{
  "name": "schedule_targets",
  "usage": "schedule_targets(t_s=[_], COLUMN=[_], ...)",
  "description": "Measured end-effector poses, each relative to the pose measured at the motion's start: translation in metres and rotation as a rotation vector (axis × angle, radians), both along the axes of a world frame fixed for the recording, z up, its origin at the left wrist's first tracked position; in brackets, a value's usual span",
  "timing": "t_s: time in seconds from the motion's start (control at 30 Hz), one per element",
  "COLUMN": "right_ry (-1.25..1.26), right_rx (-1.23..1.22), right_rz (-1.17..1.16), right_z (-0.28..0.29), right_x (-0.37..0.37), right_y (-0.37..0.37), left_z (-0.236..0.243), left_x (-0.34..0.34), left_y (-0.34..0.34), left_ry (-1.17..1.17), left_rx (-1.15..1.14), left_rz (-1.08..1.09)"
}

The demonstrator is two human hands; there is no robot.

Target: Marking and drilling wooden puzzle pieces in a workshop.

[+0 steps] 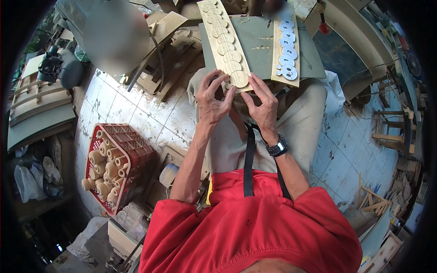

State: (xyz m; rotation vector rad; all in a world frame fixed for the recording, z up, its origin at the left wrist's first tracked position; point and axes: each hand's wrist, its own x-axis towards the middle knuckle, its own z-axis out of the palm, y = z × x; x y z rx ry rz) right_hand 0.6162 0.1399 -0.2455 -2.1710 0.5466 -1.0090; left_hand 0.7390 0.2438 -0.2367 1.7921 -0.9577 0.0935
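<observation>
A long pale wooden board (243, 59) lies on a grey-green work surface, pointing away from me. Down its length runs a row of overlapping round wooden pieces, shaped like a caterpillar. At the near end, my left hand (214, 98) curls its fingers and thumb against the left side of the last round wooden piece (238, 79). My right hand (263, 105) has its fingertips at that piece's right edge, thumb lower down by the board's end. To the right lies a second board (277, 78) bearing a white caterpillar puzzle (287, 52) with printed numerals and a face.
The grey-green work surface (255, 34) sits just beyond my knees. On the tiled floor at left stands a red plastic basket (136, 145) full of turned wooden parts (107, 170). Wood scraps (375, 200) are piled at right, near a small wooden stool (389, 132).
</observation>
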Motion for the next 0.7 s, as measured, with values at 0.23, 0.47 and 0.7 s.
schedule_targets(t_s=[0.23, 0.47, 0.7], right_ry=[-0.010, 0.115, 0.211], right_rx=[-0.179, -0.111, -0.116], right_rz=[-0.066, 0.019, 0.032], right_z=[0.019, 0.026, 0.030], right_x=[0.005, 0.015, 0.017], right_y=[0.001, -0.005, -0.008], left_z=[-0.001, -0.002, -0.006], left_x=[0.001, 0.002, 0.005], left_y=[0.003, 0.009, 0.009], left_ry=[0.023, 0.071, 0.151], left_rx=[-0.062, -0.104, -0.128], left_rz=[0.008, -0.010, -0.041])
